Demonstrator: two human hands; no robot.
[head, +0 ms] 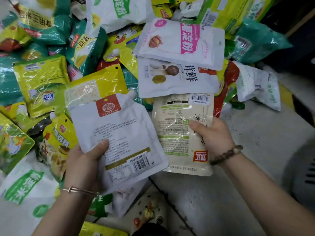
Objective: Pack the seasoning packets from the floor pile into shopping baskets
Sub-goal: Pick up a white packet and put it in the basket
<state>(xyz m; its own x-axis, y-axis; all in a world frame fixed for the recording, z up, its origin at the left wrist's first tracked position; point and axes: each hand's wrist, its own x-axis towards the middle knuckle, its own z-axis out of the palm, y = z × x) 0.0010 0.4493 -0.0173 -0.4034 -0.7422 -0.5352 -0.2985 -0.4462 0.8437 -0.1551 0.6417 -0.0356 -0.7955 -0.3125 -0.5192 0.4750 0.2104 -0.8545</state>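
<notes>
Gripping a white pouch (119, 133) by its lower edge in the left hand (81, 160), thumb on top; clasping a cream packet (177, 126) by its side in the right hand (213, 138) — both just over the pile (42, 74). Keep them flat, stack one on the other. Swing right across bare floor (221, 193) — crowded with packets left and ahead. No basket plainly seen.

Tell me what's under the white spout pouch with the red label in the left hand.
Below the white spout pouch a second white pouch peeks out; above, a yellow foil packet. The left hand's fingers behind it are covered.
</notes>
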